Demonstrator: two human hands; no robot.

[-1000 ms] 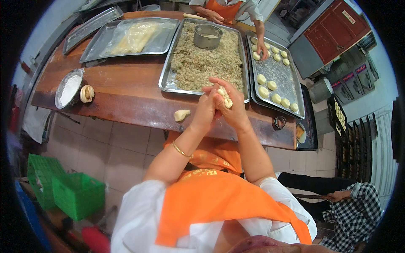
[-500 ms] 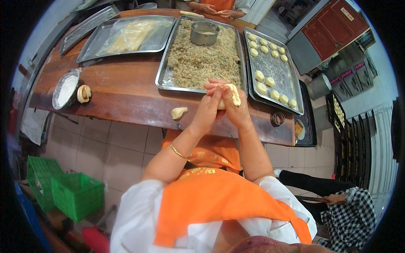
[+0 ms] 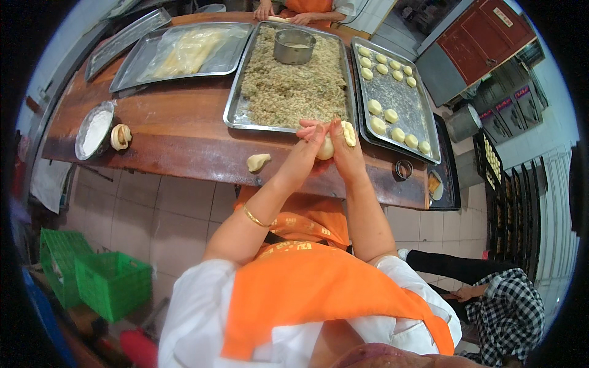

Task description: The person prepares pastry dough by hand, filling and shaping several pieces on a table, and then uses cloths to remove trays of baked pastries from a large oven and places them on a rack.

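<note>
My left hand (image 3: 307, 150) and my right hand (image 3: 343, 147) are cupped together over the table's near edge, closed round pale dough (image 3: 325, 148). A rounded part shows between my thumbs, and a knobbly piece sticks up at my right fingers. A loose dough lump (image 3: 258, 161) lies to the left of my hands. Just beyond them is a steel tray of crumbly filling (image 3: 291, 86) with a metal ring (image 3: 294, 54) on it. To the right, a tray (image 3: 402, 101) holds several small dough rounds, with metal cutters (image 3: 403, 169) near its front.
The wooden table (image 3: 172, 135) carries a flour bowl (image 3: 94, 133) and a tray of plastic-covered dough (image 3: 184, 52). A co-worker's hands (image 3: 300, 17) work across it. Green crates (image 3: 113, 285) stand low left. A person in a checked top (image 3: 509, 306) is low right, near racks (image 3: 515, 221).
More of a round dough ball now shows between my thumbs. The co-worker's hand has left the tray of rounds and both are now at a dough strip.
</note>
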